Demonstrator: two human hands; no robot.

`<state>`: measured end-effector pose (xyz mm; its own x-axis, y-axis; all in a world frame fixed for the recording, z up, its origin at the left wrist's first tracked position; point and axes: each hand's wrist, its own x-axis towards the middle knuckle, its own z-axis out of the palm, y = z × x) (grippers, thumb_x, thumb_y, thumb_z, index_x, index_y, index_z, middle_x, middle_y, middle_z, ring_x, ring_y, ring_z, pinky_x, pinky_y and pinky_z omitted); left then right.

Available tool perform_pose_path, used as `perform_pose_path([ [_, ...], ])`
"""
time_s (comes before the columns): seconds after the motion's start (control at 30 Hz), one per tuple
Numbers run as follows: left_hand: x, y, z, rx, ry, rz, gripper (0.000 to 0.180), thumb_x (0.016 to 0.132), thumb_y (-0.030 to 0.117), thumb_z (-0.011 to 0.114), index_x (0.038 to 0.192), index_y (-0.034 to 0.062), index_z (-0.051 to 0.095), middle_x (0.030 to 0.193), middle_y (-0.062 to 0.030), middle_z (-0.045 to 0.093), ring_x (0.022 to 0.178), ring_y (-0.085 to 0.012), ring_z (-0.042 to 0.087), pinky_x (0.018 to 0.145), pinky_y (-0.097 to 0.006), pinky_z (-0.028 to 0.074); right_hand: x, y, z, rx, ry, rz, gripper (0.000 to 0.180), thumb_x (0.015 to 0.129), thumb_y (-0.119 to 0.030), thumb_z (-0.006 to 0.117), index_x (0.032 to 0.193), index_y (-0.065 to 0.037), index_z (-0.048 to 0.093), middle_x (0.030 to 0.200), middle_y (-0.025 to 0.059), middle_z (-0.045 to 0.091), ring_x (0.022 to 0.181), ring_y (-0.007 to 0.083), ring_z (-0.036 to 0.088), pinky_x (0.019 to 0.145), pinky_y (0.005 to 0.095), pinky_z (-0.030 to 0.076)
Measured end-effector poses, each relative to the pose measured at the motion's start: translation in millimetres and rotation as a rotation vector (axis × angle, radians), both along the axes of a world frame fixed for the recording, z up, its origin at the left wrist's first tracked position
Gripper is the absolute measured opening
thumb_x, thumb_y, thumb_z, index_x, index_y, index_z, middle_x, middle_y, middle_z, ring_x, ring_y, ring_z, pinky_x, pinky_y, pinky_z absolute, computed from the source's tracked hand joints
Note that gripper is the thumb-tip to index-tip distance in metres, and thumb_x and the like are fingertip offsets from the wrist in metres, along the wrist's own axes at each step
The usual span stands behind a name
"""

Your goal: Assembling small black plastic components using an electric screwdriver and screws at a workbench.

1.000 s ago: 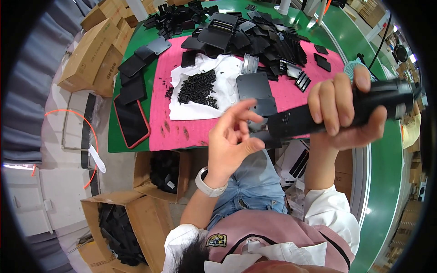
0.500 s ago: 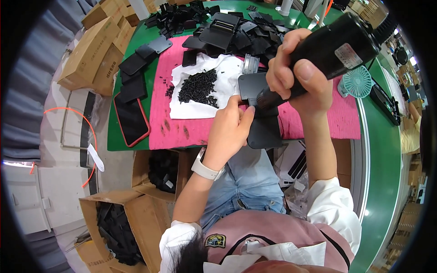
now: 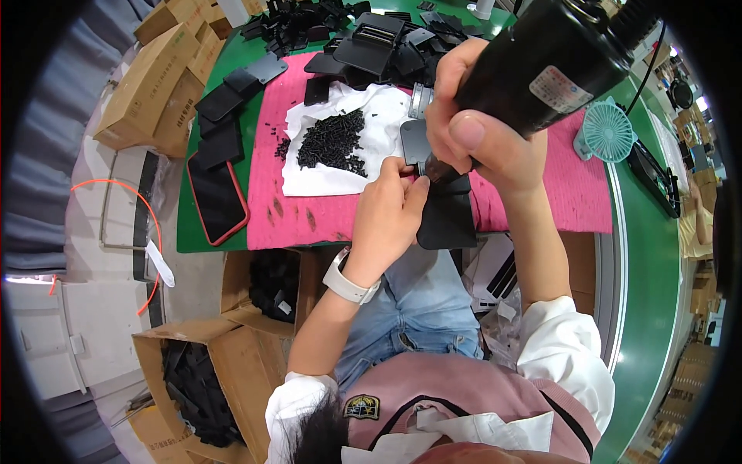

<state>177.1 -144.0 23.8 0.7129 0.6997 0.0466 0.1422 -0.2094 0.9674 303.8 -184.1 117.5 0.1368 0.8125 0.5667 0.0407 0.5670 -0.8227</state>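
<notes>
My right hand (image 3: 495, 143) is wrapped round a thick black electric screwdriver (image 3: 533, 69). The driver slants down to the left, and its tip meets a black plate assembly (image 3: 446, 223) at the mat's near edge. Beside that tip, my left hand (image 3: 386, 205) pinches the assembly between thumb and fingers. The exact contact point is hidden by the fingers and the driver's nose. A heap of small black screws (image 3: 332, 139) lies on a white cloth (image 3: 386, 104), left of the plates. Above the assembly sits a small silvery metal piece (image 3: 421, 99), partly covered by my right hand.
A pink mat (image 3: 583, 197) covers part of the green table (image 3: 649, 255). Black plastic parts (image 3: 371, 50) are piled at the back. A red-edged phone (image 3: 219, 201) lies left, a teal fan (image 3: 607, 130) right. Cartons of black parts (image 3: 255, 371) stand below left.
My right hand and the screwdriver have shifted left, covering more of the metal piece and the plate. My left hand keeps its pinch. The whole view has moved slightly.
</notes>
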Motion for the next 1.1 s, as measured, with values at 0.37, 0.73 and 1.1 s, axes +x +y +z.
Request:
perform_pose_path([
  [0.37, -0.8, 1.0, -2.8, -0.024, -0.008, 0.013, 0.024, 0.087, 0.013, 0.054, 0.098, -0.0077, 0.046, 0.057, -0.0179, 0.057, 0.049, -0.0312, 0.059, 0.05, -0.039, 0.042, 4.9, 5.2, -2.4, -0.056, 0.022, 0.112, 0.034, 0.076, -0.024, 0.064, 0.087, -0.002, 0.041, 0.053, 0.003, 0.043, 0.038, 0.0077, 0.035, 0.036, 0.022, 0.028],
  [0.73, -3.1, -4.1, -4.4, 0.193, -0.029, 0.185, 0.027, 0.083, 0.013, 0.059, 0.1, -0.0052, 0.05, 0.058, -0.019, 0.057, 0.055, -0.0353, 0.059, 0.05, -0.043, 0.042, -5.3, 0.2, -8.5, 0.085, -0.062, 0.013, 0.035, 0.075, -0.023, 0.07, 0.085, -0.004, 0.042, 0.053, 0.0007, 0.042, 0.04, 0.0098, 0.04, 0.039, 0.0229, 0.032],
  [1.1, -97.9, -30.3, 7.1, 0.132, -0.365, 0.458, 0.035, 0.072, 0.01, 0.074, 0.104, 0.0055, 0.06, 0.079, -0.0042, 0.065, 0.062, -0.0068, 0.058, 0.056, -0.021, 0.044, 55.5, -102.8, 8.4, 0.369, 0.516, 0.217, 0.037, 0.06, -0.018, 0.075, 0.079, -0.008, 0.044, 0.047, -0.0066, 0.054, 0.038, 0.0023, 0.052, 0.042, 0.0128, 0.041],
])
